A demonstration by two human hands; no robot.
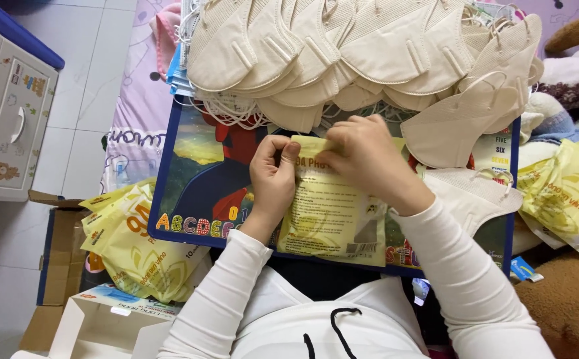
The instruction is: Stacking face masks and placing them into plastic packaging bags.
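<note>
Nearest the body, a yellow pouch (332, 213) lies flat across the near edge of a picture-printed lap board (189, 179), its bottom edge toward the white-sleeved arms and its mouth away, which puts the top strip where both hands can reach it. The left hand (273, 174) pinches the pouch's top left corner between thumb and fingers, apparently to steady it, while the right hand (364, 154) is closed on the top strip just beside it, fingers curled over the edge; the two hands almost touch. Off the board's left edge, lower down, sits a heap of similar yellow pouches (136, 249) over an open cardboard box (96, 326), and more yellow pouches (569, 199) lie past the right edge. Along the far edge a big fanned stack of beige face masks (362, 46) crowds the board, a few loose ones (459, 126) spilling toward the right hand's wrist.
</note>
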